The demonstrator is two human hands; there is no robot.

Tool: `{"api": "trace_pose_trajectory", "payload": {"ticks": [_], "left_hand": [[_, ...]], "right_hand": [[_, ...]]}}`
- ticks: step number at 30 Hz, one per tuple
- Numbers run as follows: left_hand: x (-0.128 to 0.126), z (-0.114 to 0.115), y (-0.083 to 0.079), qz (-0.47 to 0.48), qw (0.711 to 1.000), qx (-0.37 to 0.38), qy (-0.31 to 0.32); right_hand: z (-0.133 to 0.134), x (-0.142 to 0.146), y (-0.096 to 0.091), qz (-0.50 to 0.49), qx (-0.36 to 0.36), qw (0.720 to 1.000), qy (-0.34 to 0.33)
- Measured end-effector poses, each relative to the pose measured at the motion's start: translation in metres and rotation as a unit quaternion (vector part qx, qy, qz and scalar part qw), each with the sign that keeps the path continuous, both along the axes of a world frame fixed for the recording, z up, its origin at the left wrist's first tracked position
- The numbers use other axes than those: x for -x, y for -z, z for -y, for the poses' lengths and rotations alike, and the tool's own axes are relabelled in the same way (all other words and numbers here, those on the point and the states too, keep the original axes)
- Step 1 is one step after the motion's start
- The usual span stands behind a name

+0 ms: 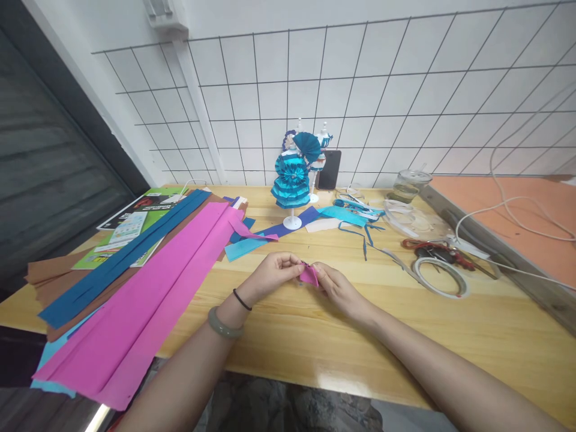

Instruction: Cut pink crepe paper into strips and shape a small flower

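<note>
Both hands meet over the wooden table (288, 324), pinching a small folded piece of pink paper (309, 275). My left hand (272, 274) grips its left side with closed fingers; the wrist wears a jade bangle and a black band. My right hand (338, 288) pinches the right side. The paper is held just above the tabletop.
Long pink (148, 306), blue (121, 258) and brown paper sheets lie at the left over a green booklet (135, 222). A blue paper dress on a stand (291, 180) is at the back, a phone (329, 170), a glass jar (409, 185), tape rolls (441, 277), scissors and white cables to the right.
</note>
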State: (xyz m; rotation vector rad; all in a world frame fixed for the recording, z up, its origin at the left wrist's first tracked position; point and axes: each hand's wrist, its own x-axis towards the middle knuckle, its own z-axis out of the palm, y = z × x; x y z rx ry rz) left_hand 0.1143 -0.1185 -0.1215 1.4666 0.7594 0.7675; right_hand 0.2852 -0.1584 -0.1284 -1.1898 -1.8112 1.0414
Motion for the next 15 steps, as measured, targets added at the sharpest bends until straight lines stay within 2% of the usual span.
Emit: {"api": "trace_pose_trajectory", "payload": {"ticks": [15], "left_hand": [[0.0032,-0.0005,-0.0011,-0.023,1.0,0.005,-0.007]], "right_hand": [[0.0014,-0.0009,-0.0005,0.001,0.007,1.0,-0.016]]}}
